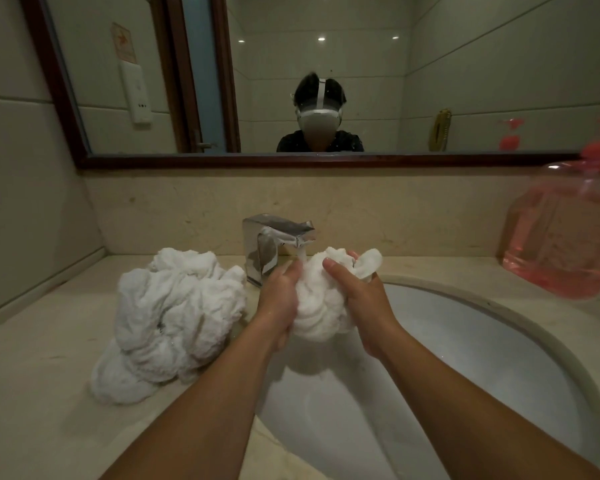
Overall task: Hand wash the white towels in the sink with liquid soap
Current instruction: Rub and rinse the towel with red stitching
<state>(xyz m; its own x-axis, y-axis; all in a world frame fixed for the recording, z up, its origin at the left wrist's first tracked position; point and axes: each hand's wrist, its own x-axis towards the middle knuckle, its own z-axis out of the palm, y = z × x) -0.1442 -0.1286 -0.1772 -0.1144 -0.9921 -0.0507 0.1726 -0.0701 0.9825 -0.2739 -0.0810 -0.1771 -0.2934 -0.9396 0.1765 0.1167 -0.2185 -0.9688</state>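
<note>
Squeezing hard at centre frame, both hands are wrapped around one bunched white towel, holding it up over the sink right under the chrome faucet. The left hand clamps the towel's left side, fingers curled round the wet cloth, while the right hand grips the right side, thumb pressed across the front and fingertips digging in near the top. A thin stream of water runs from the spout onto the top of the bundle. Over at centre left, a bigger heap of white towels sits crumpled on the beige counter, just beside the faucet's base. At the right edge stands a large clear jug of pink liquid soap, well apart from the hands. Across the upper frame, a dark-framed mirror reflects the person.
</note>
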